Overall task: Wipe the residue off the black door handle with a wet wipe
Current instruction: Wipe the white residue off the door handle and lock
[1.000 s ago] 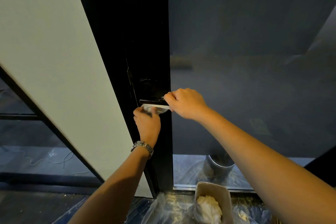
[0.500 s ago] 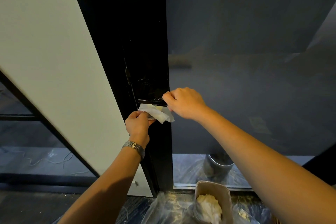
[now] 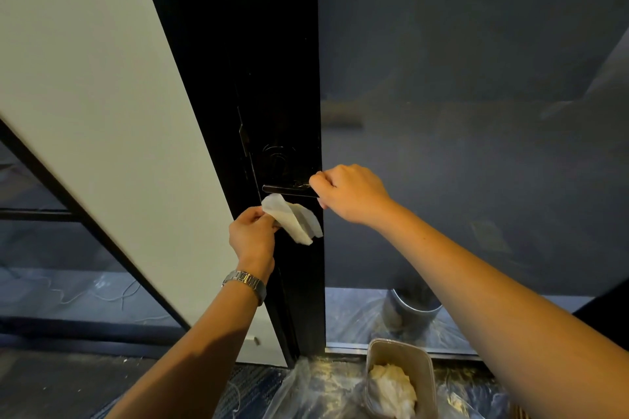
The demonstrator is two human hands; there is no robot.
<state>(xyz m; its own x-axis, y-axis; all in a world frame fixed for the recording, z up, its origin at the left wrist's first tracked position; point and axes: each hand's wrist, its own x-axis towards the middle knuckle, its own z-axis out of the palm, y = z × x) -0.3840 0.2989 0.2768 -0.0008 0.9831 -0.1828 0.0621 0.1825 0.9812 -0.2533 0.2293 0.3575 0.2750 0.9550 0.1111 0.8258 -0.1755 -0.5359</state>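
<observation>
Setting: dark glass partition with a black metal door frame (image 3: 238,78), a pale panel to the left, plastic sheeting on the floor.

Item: black lever door handle (image 3: 287,189), long axis horizontal, running left to right across the frame; pale smears show near its right end.

Right hand (image 3: 350,194): fingers curled around the handle's right end, steadying it.

Left hand (image 3: 253,235): fingers pinching a crumpled white wet wipe (image 3: 294,222), just below the handle's free left end and apart from it. The handle lies up and slightly right of the wipe; the left hand is the nearer for the wiping stroke.

Change: a second ago the wipe was pressed against the handle's underside; it now hangs lower, unfolded, with the left hand dropped down and leftward. Right hand unchanged.
</observation>
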